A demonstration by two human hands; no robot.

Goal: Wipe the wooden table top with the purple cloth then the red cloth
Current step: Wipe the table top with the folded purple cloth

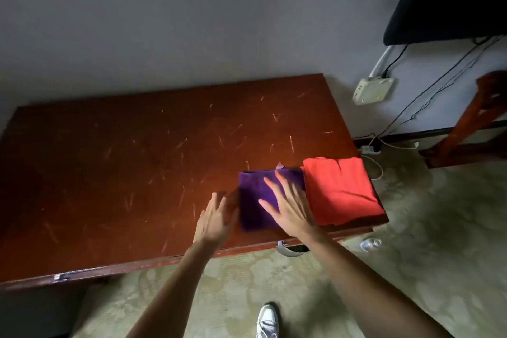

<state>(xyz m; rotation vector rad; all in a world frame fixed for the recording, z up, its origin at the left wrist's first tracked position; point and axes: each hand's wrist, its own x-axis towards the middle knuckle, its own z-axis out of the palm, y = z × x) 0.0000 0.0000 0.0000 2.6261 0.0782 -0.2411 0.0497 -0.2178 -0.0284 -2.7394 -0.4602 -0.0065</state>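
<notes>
A folded purple cloth lies near the front edge of the scratched reddish-brown wooden table top, at about four o'clock from the table's centre. Touching it at its three o'clock side is a folded red cloth, which sits at the table's right front corner. The right hand lies flat on the purple cloth, palm down, fingers straight and spread toward eleven o'clock. The left hand is just beside the cloth at its nine o'clock edge, fingers extended and loosely together; blur hides whether it touches the cloth or the wood. A white sneaker shows on the patterned carpet below.
</notes>
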